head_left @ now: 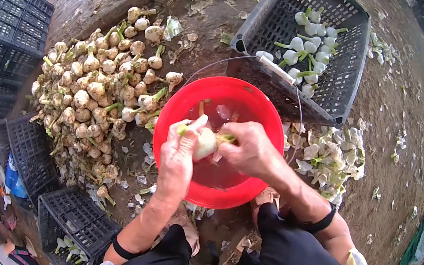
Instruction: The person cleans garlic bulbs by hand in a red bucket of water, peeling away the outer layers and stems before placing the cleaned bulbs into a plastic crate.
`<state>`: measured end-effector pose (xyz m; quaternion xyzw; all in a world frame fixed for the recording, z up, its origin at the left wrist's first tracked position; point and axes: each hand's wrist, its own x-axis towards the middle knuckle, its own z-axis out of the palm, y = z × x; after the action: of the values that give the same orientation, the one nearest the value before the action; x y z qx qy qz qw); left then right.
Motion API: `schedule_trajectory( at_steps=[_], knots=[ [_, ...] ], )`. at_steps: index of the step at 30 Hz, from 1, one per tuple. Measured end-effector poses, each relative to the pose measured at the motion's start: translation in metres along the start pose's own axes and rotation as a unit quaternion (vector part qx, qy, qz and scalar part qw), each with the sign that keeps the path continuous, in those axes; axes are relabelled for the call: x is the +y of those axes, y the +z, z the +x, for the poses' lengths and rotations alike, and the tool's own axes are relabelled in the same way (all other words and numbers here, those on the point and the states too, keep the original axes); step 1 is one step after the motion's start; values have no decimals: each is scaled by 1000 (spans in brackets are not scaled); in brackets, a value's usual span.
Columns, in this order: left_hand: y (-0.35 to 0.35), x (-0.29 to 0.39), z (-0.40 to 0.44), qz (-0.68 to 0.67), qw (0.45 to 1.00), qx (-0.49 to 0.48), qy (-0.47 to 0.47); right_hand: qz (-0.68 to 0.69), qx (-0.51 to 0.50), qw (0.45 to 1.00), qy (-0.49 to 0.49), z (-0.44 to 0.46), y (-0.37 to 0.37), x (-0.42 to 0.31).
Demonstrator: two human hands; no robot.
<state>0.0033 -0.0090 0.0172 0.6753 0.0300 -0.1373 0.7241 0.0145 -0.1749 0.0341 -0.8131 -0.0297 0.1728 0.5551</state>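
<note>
A whitish garlic bulb [205, 145] with a green stem is held above a red bucket [172, 104]. My left hand [180, 152] is closed around the bulb from the left, thumb across its stem side. From the right, my right hand [246, 146] pinches at the bulb's other end, fingers bent and pressed together. Murky water [216, 177] with floating scraps of skin fills part of the bucket beneath both hands. The bucket's wire handle carries a white grip [275, 70], resting against the crate behind.
A big pile of unpeeled garlic [97, 88] lies left of the bucket. Cleaned bulbs [307, 47] sit in a black crate [348, 71] behind it. Peeled skins [334, 158] heap at right. Stacked crates [8, 25] stand far left; another person [7, 247] is at lower left.
</note>
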Motion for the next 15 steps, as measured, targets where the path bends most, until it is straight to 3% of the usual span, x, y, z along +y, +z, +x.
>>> schedule_trajectory(
  at_steps=[1, 3, 5, 6, 10, 11, 13, 15],
  knots=[
    [-5, -3, 3, -87, 995, 3, -54, 56, -42, 994, 87, -3, -10, -7],
    [-6, -4, 1, -48, 998, 3, -38, 17, -39, 998, 38, -5, -6, 0],
    [0, 4, -3, 126, 992, -13, 27, -172, 0, 985, -25, -4, 3, -1],
    [6, 6, -5, 139, 988, -12, 66, -204, -8, 979, -23, -5, 5, -5],
    [4, 4, -5, 222, 968, -20, 114, -216, -38, 976, 5, -2, 8, -5],
    [4, 6, -5, 221, 968, -20, 115, -217, -38, 976, 5, -1, 6, -4],
    [4, 11, -5, 43, 998, -34, 17, -199, 0, 980, -3, -3, 3, -1],
    [-7, 1, -2, 86, 992, -61, 64, -131, -17, 989, 73, 2, -7, 6]
  ],
)
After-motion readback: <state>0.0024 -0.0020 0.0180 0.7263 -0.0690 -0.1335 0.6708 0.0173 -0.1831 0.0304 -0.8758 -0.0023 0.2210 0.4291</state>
